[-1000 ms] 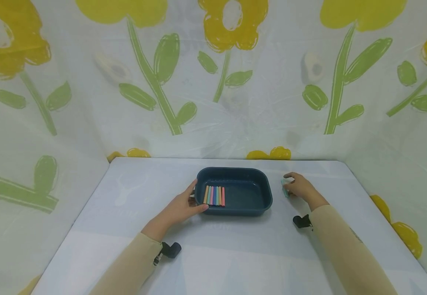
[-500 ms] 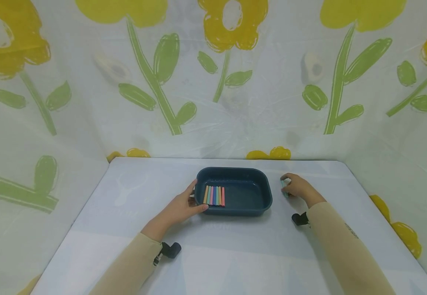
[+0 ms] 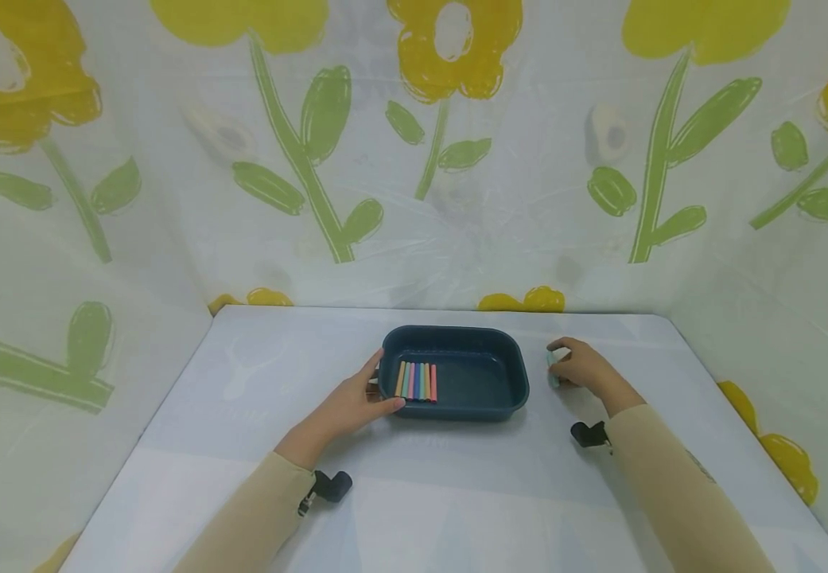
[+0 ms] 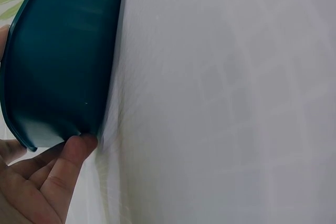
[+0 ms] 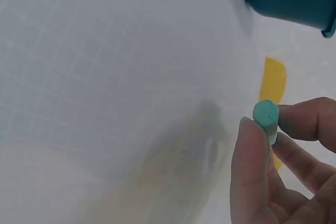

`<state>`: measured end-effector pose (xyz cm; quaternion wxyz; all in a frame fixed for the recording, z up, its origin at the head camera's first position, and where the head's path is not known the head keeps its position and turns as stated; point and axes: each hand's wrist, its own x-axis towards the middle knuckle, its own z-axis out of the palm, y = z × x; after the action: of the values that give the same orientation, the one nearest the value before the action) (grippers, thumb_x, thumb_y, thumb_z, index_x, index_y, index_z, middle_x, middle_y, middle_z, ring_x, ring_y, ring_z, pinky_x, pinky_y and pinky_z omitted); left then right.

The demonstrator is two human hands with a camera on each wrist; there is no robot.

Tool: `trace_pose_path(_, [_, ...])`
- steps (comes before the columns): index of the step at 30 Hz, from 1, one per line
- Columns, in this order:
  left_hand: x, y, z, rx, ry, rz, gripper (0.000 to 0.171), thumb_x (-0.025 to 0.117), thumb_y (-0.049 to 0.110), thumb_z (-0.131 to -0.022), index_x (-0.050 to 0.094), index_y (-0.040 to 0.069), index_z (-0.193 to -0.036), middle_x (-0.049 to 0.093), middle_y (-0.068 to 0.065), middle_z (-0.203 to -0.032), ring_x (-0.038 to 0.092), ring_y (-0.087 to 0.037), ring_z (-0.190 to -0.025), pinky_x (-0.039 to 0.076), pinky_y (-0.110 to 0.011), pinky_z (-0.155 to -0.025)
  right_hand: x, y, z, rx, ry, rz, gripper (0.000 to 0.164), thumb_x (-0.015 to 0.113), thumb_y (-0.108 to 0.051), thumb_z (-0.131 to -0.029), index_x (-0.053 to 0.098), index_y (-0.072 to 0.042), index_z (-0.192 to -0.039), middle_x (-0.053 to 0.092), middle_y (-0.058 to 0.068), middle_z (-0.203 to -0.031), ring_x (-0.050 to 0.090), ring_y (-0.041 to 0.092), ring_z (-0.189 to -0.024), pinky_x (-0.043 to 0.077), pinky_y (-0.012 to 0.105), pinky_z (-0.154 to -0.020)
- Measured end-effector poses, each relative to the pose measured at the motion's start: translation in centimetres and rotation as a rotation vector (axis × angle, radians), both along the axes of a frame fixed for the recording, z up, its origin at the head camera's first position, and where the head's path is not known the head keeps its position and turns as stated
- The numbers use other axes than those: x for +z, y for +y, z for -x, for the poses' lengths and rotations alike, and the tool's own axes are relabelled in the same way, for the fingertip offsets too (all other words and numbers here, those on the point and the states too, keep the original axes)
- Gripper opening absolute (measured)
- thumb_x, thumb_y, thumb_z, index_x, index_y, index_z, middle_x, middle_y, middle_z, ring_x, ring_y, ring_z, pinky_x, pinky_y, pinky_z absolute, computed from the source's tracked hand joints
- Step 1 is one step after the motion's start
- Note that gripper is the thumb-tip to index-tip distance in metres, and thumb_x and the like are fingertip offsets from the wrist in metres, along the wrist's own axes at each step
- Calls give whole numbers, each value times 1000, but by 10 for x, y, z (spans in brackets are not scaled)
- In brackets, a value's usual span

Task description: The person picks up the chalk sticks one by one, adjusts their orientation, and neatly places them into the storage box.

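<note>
A dark blue-green rectangular tray (image 3: 471, 412) rests on the table. Several coloured chalk sticks (image 3: 417, 382) lie side by side in its left part. My left hand (image 3: 349, 406) grips the tray's left end, thumb at the front rim; in the left wrist view some fingers (image 4: 65, 169) bend in under the end wall. To the right of the tray, apart from it, my right hand (image 3: 584, 368) pinches a teal chalk stick (image 5: 266, 115) between thumb and fingertips. The right wrist view shows that stick end-on; the fingers hide part of its length.
The white table (image 3: 456, 493) extends around the tray on all sides. A flower-printed sheet (image 3: 514, 199) hangs behind and along both sides. Black wrist cameras (image 3: 332, 486) jut out from both sleeves, close above the tabletop.
My right hand's fingers have closed in on the teal chalk stick, and the right forearm has shifted only slightly. The left hand, tray and row of chalk sticks stay in place.
</note>
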<state>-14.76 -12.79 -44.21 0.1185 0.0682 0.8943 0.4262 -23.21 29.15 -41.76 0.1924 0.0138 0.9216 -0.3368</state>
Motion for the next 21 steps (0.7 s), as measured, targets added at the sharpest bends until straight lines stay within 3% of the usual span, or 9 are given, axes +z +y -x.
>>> trace_pose_path(8, [1,1,-1,5,-4,-11,108,76,58,-82,12,25,-163,54,-15,-144,59,-26,-125,44,-51,-106,18,-5,-11,-34,2,121,57,61,-10,-96,38,3,-147,56,27,-120,66,24,-89,59,35,-80])
trace_pose_path(15, [1,0,-2,14,-5,-1,107,77,56,-83,13,26,-162,55,-14,-143,59,-25,-124,44,-50,-106,42,-12,-23,-14,-1,353,62,61,-7,-97,31,2,-151,54,28,-123,61,24,-91,58,33,-80])
trace_pose_path(21, [2,1,-2,10,-5,4,107,77,56,-83,12,26,-163,55,-15,-143,59,-27,-124,45,-51,-105,56,-22,-29,-2,16,392,61,63,-6,-97,33,1,-150,55,22,-116,61,24,-91,59,33,-80])
